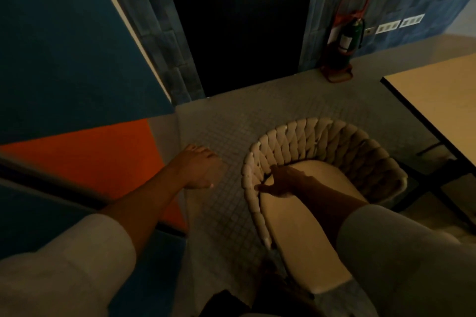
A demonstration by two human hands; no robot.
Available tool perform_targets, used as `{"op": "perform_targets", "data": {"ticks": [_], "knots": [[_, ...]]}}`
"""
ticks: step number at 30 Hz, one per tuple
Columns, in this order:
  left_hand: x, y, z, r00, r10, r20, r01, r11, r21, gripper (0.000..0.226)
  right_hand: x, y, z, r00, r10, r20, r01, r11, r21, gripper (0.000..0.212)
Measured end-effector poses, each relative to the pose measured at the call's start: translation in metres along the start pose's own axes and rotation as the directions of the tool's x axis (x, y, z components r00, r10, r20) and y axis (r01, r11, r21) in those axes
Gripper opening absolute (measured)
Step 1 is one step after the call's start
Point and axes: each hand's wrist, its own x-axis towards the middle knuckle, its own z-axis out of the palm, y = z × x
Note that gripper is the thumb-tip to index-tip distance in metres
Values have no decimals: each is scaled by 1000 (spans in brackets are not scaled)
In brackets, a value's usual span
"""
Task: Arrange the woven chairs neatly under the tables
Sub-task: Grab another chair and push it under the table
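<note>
Dimly lit room w/ small-tiled floor (219, 123); dark door (239, 20) and fire extinguisher (353, 33) at rear. Woven chair (309, 141) is shown ctr-right, standing on the floor just beside the table (438, 90), not yet tucked under. The table lies to the chair's right, so a rightward push is judged to be needed. Long axis of seat cushion (291, 226) runs from viewer toward the curved back. Right hand (280, 183) is the nearer: fingers spread, tips and thumb laid at the woven rim's left side; a closed grip cannot be confirmed. Left hand (201, 170) is held apart over the floor, fingers relaxed, nothing held. Chair legs are hidden; table is cut off at frame edge, underframe lost in shadow.
</note>
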Motion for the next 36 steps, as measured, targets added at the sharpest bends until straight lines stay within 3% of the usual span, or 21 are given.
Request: {"op": "perform_targets", "data": {"ticks": [14, 25, 31, 33, 36], "knots": [[84, -60, -6, 991, 107, 79, -109, 994, 20, 91, 73, -2, -21, 996, 67, 54, -71, 994, 81, 118], [207, -151, -36, 932, 359, 54, -363, 926, 102, 95, 151, -21, -42, 980, 197, 20, -197, 958, 207, 106], [275, -180, -79, 868, 492, 73, -494, 836, 240, 98, 178, -42, -72, 955, 297, 5, -278, 887, 368, 91], [294, -181, -92, 824, 559, 92, -560, 780, 279, 94, 177, -51, -71, 942, 327, 69, -325, 850, 414, 95], [326, -166, -117, 757, 645, 106, -637, 691, 342, 90, 168, -55, -59, 891, 432, 137, -429, 708, 561, 103]]}}
